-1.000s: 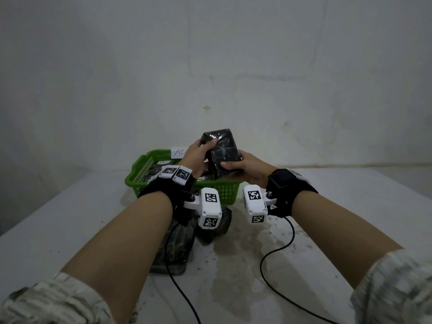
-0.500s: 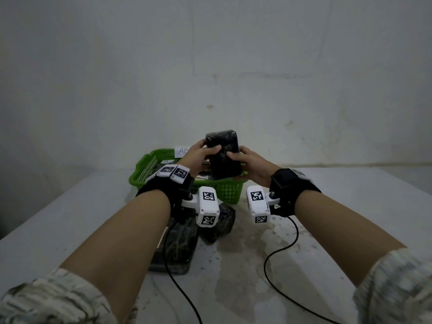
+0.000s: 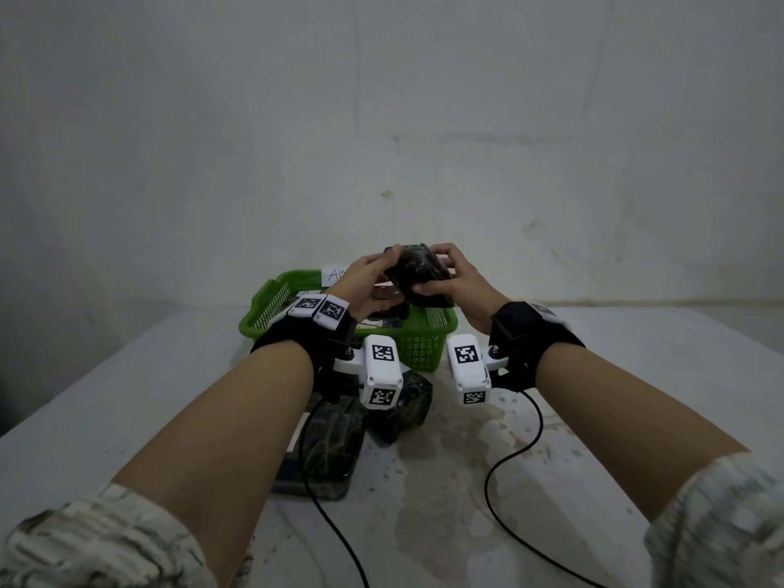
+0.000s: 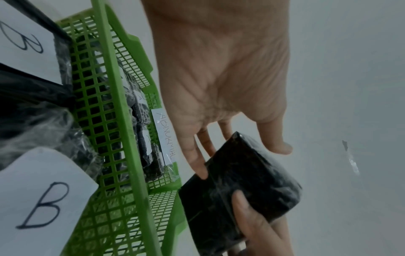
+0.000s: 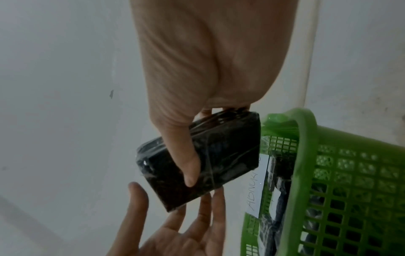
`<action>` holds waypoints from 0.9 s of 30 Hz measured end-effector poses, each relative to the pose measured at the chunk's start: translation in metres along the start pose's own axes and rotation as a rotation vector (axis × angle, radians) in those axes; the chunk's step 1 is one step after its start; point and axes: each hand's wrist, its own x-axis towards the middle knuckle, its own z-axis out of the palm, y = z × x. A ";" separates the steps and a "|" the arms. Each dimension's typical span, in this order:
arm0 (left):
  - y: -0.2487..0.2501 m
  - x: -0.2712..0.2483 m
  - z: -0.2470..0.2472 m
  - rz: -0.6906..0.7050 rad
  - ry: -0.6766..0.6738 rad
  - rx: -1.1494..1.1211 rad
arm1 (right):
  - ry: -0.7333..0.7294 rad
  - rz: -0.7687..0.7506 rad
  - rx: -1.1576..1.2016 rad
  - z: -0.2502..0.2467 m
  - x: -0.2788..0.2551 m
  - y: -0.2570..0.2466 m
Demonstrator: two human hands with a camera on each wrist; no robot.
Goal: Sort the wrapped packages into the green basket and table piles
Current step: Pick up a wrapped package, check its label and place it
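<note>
One black wrapped package (image 3: 418,273) is up in the air above the back of the green basket (image 3: 271,303), turned at a slant between both hands. The right hand (image 3: 456,282) has it properly: in the right wrist view the thumb lies across the glossy face and the fingers curl behind the far edge. The left hand (image 3: 360,282) is looser — its fingers are nearly straight, fingertips (image 4: 200,166) touching one side of the package, thumb spread clear of it.

Inside the basket lie more dark wrapped packages (image 4: 142,110) with small white tags, and a paper label (image 4: 165,136) with handwriting is fixed at the rim. In front of the basket, on the white table (image 3: 636,396), sits a pile of packages (image 3: 326,443); the left wrist view shows white slips marked B (image 4: 43,204) on them. Cables (image 3: 509,456) from the wrist cameras trail across the table.

I see no tag on the held package from any view, so the main risk is a wrong sort — it could be dropped in the basket when it belongs with the B pile. The slick wrap is another: with only the right hand truly gripping, a further turn could let it slip and fall onto the basket rim or among the sorted ones.
</note>
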 end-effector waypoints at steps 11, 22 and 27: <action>-0.001 0.000 -0.001 0.128 -0.020 -0.019 | -0.086 0.094 0.259 0.009 -0.006 0.000; 0.003 -0.007 0.012 -0.079 -0.088 0.025 | 0.018 0.001 0.406 0.020 -0.005 0.001; 0.003 -0.004 0.010 0.049 -0.051 0.077 | -0.049 0.055 0.314 0.015 -0.008 -0.001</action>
